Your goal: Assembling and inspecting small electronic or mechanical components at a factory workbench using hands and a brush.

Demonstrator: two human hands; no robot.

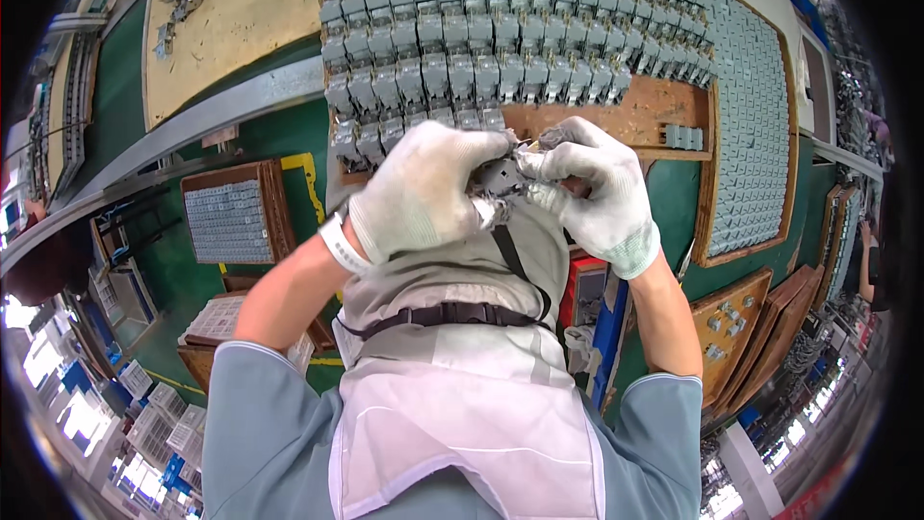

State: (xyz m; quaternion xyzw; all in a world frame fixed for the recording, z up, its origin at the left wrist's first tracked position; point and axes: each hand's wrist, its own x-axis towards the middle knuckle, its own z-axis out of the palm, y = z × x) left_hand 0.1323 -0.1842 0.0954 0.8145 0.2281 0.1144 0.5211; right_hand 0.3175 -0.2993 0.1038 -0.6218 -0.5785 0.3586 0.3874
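My left hand (423,188), in a white knitted glove, is closed on one side of a small grey block-like part with metal bits (500,176). On the other side, my right hand (606,197), gloved the same way, pinches at the part with thumb and fingers. Both hands meet in front of my waist, and the fingers cover much of the part, so its exact kind does not show. Just beyond the hands, many similar grey block-like parts (472,77) stand in close rows on a brown board (635,114).
Four-sided wooden trays of grey pieces stand at right (751,125) and left (228,221). A metal rail (192,144) crosses at left, before a tan board (231,29) with loose scraps. More wooden boards (731,327) lean at lower right. A blue post (608,337) stands beside my waist.
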